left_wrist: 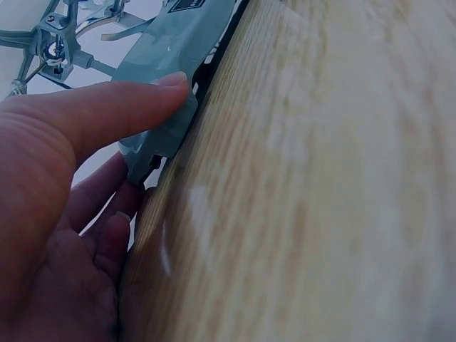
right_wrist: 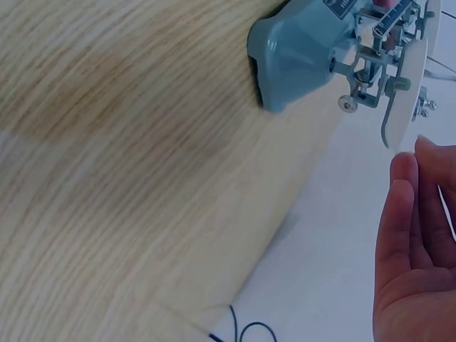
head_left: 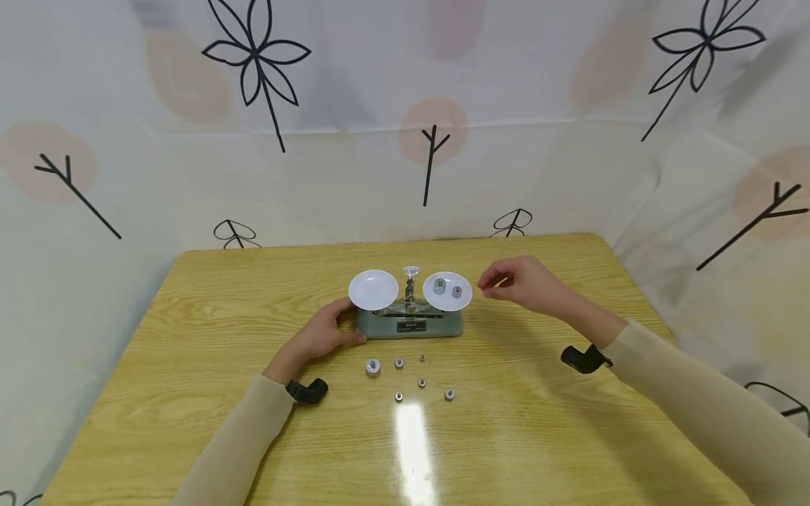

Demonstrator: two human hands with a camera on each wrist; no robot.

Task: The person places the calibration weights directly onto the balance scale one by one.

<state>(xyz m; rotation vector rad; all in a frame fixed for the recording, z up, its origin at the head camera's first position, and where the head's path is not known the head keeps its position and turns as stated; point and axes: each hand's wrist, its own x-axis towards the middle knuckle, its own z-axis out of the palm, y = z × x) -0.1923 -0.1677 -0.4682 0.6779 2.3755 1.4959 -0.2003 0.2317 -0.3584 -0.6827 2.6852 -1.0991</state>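
Observation:
A green two-pan balance scale (head_left: 410, 328) stands on the table. My left hand (head_left: 324, 329) grips the left end of its base; in the left wrist view the thumb (left_wrist: 135, 107) lies on the front and the other fingers curl behind. The scale's left white pan (head_left: 373, 290) is bare. On the right white pan (head_left: 451, 302) stand a larger metal weight (head_left: 439, 286) and a smaller weight (head_left: 457, 292). Just right of that pan is my right hand (head_left: 525, 284), its thumb and fingertips close together. Nothing shows between them. In the right wrist view the fingertips are near the pan's edge (right_wrist: 405, 107).
In front of the scale, several metal weights stand apart on the table, the largest weight (head_left: 373, 368) at the left and a smaller weight (head_left: 449, 396) at the right. The wooden table (head_left: 221, 316) ends at a patterned cloth backdrop (head_left: 354, 183).

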